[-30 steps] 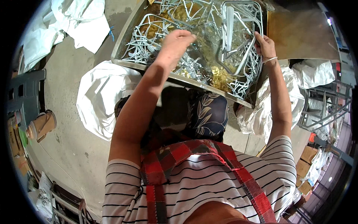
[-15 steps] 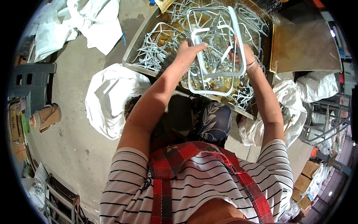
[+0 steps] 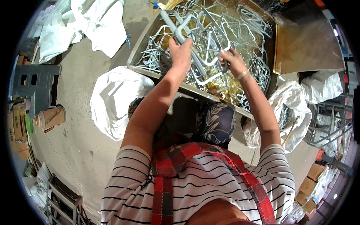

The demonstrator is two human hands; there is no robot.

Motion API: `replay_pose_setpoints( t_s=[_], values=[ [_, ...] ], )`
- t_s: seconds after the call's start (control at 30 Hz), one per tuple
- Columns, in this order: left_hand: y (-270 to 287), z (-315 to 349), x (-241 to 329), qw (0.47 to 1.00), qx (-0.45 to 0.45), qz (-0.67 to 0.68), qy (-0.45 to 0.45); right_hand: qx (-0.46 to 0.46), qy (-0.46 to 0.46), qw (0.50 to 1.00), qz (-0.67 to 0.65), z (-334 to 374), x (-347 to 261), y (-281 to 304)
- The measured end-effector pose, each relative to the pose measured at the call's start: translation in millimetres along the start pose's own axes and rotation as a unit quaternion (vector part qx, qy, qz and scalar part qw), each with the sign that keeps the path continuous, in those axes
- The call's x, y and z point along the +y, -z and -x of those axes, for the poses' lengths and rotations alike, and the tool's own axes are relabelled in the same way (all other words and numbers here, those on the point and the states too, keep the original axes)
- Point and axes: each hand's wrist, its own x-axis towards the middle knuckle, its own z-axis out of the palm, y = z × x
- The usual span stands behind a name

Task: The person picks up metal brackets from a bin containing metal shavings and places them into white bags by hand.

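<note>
Over a shallow metal tub of yellowish liquid, I hold up grey metal frames with rounded corners, tilted and overlapping. My left hand is closed around the thick side bar of one metal frame. On the other side, my right hand pinches a bar, with its fingers bent around it. I cannot tell exactly how many frames are between my hands. Many bent metal pieces lie heaped and partly under the liquid below them.
A white sack stands left of the tub, with more white sacks farther off. At right are a brownish sheet panel and an open sack with metal pieces. A tan jug stands at far left.
The frames have swung from nearly upright, facing me, to a slanted position leaning left. My left hand has shifted slightly left, and my right hand has come lower and nearer.
</note>
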Motion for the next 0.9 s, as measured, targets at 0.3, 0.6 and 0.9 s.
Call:
replay_pose_setpoints(
  t_s=[0.3, 0.6, 0.9],
  values=[
    [9.0, -10.9, 18.0, 0.989, -0.128, 0.055, 0.040, -0.047, -0.128, 0.990, -0.041, -18.6, 15.1, 5.5],
    [27.7, -39.3, 29.2, 0.972, -0.146, 0.114, 0.146, 0.022, -0.035, 0.987, 0.157, -27.4, 16.3, 62.0],
    [40.6, -53.4, 76.0, 0.993, 0.013, 0.002, -0.114, 0.177, 0.226, 0.678, 0.676, 1.5, -4.3, 182.8]
  ],
)
